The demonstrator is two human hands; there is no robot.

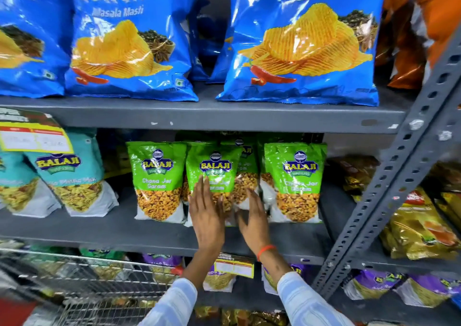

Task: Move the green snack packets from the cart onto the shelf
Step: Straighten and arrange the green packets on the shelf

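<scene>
Several green snack packets stand upright on the middle grey shelf (pixel 149 231). One green packet (pixel 157 176) is on the left, a middle green packet (pixel 214 166) leans forward, and a right green packet (pixel 296 176) stands beside it, with more behind. My left hand (pixel 207 216) lies flat against the lower front of the middle packet, fingers extended. My right hand (pixel 252 216) hovers just to its right, fingers spread, touching or close to the packets behind. Neither hand grips anything. The wire cart (pixel 82 283) is at the lower left, with green packets blurred inside it.
Large blue chip bags (pixel 129 41) fill the upper shelf. Teal snack packets (pixel 69 176) stand left of the green ones, under a yellow price tag (pixel 35 138). A perforated grey upright (pixel 399 176) slants at the right, with gold packets (pixel 419 228) beyond. Purple packets (pixel 374 285) sit on the lower shelf.
</scene>
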